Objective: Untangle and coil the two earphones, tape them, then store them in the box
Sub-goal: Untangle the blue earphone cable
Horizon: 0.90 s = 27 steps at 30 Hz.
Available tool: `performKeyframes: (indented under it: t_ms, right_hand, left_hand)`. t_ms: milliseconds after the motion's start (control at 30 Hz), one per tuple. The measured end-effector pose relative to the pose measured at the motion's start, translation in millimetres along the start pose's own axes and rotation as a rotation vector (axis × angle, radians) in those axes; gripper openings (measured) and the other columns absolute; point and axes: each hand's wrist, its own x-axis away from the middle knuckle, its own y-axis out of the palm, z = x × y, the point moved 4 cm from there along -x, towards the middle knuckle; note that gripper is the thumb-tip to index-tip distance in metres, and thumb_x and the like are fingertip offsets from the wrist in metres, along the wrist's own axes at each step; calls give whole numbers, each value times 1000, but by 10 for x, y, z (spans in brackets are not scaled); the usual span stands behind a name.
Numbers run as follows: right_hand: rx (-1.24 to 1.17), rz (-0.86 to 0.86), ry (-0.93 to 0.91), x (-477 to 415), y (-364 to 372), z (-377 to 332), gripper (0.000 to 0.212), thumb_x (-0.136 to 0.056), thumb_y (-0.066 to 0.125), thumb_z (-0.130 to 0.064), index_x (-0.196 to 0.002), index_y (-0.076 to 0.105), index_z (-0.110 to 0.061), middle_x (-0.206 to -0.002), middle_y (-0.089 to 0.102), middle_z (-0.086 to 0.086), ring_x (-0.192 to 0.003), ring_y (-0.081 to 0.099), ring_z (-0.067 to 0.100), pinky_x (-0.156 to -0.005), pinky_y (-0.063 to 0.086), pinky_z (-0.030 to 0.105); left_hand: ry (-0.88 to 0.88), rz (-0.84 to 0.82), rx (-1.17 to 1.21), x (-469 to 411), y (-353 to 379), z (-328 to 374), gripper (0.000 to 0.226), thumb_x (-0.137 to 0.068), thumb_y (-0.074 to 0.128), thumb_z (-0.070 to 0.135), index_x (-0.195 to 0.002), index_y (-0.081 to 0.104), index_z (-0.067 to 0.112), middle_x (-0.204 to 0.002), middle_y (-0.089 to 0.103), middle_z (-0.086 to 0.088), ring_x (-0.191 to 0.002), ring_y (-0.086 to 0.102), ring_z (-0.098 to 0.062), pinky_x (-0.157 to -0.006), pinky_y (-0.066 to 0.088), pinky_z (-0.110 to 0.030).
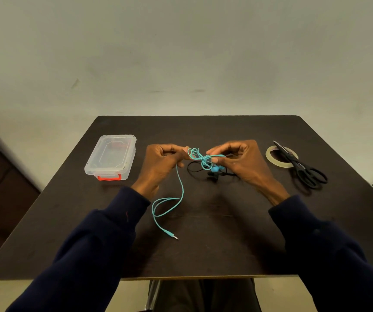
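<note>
Both pinching teal earphone [200, 159] tangle: left hand [161, 164], right hand [242, 163] | black earphone [212, 176] lies on table [214, 248] beneath

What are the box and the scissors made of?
The box looks like clear, shiny plastic: you can see right through it. The scissors have black handles, probably plastic; the blades look like dark metal, but that's hard to tell.

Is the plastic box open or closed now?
Closed: the clear lid sits flat on the box, orange latch at its front.
</note>
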Motion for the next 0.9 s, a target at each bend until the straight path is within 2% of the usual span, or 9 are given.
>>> performKeyframes:
  t_ms: [133, 233, 333, 433, 500, 567, 633, 767, 900]
  right_hand:
    - [-47, -110, -25, 24, 45, -26, 24, -87, 66, 9, -109, 74, 4, -110, 76, 13, -106, 73, 21, -94, 58, 34]
    - [-191, -100, 57, 18, 36, 36, 32, -85, 51, 11, -109, 72, 8, -110, 76, 18, -106, 72, 31, -93, 59, 40]
    - [-109, -55, 31, -3, 40, 47, 16, -95, 65, 1, -108, 74, 3, -101, 78, 12, -92, 76, 29, -79, 64, 39]
    - [-20, -48, 14, -33, 98, 29, 18, -92, 73, -10, -108, 76, -2, -97, 79, 7, -82, 76, 23, -66, 63, 31]
    - [12, -54, 0, -72, 142, 21, 20, -92, 73, -12, -111, 75, -5, -100, 78, 4, -89, 76, 16, -71, 62, 26]
    - [65, -130, -19, -110, 198, 20, 22, -93, 72, -14, -114, 74, -11, -107, 77, -1, -99, 73, 11, -86, 59, 26]
    - [83, -196, 12, -127, 230, 40, 22, -92, 72, -16, -114, 74, -18, -108, 76, -5, -102, 72, 11, -92, 56, 27]
    - [31, -199, 36, -137, 200, 57, 17, -89, 75, -16, -106, 77, -13, -101, 78, 0, -96, 73, 17, -86, 57, 24]
    - [-57, -223, 78, -134, 179, 103, 19, -91, 73, -11, -111, 75, -9, -102, 77, 7, -92, 74, 23, -81, 61, 33]
  left_hand:
    - [-21, 4, 82, 0, 56, 4, 16, -90, 68, -2, -104, 73, -9, -71, 75, 2, -57, 64, -1, -55, 46, -10]
    - [-57, -3, 143, 4, 57, -17, 19, -90, 69, 0, -107, 73, -7, -80, 77, -5, -65, 69, -4, -58, 49, -12]
    - [-102, -27, 181, -3, 49, -81, 20, -90, 71, 7, -109, 74, 1, -95, 78, -12, -79, 72, -12, -68, 54, -19]
    - [-108, -59, 204, -1, 72, -95, 21, -90, 71, 8, -109, 74, 0, -99, 78, -12, -84, 73, -13, -70, 55, -19]
    - [-97, -86, 196, 0, 88, -78, 22, -90, 70, 7, -110, 73, -2, -100, 77, -14, -84, 73, -12, -68, 53, -16]
    - [-71, -101, 163, -2, 94, -47, 22, -90, 71, 7, -110, 73, -2, -101, 77, -14, -83, 72, -10, -66, 51, -15]
    - [-32, -94, 133, -3, 84, 4, 22, -89, 72, 6, -108, 73, -3, -101, 76, -14, -79, 69, -6, -64, 49, -13]
    - [52, -64, 34, -13, -6, 62, 16, -88, 71, 3, -103, 74, -1, -99, 76, -11, -82, 71, -4, -69, 52, -13]
    - [17, -29, 47, -7, -87, 2, 13, -92, 68, 3, -103, 73, -1, -92, 77, -8, -75, 69, -3, -64, 50, -12]
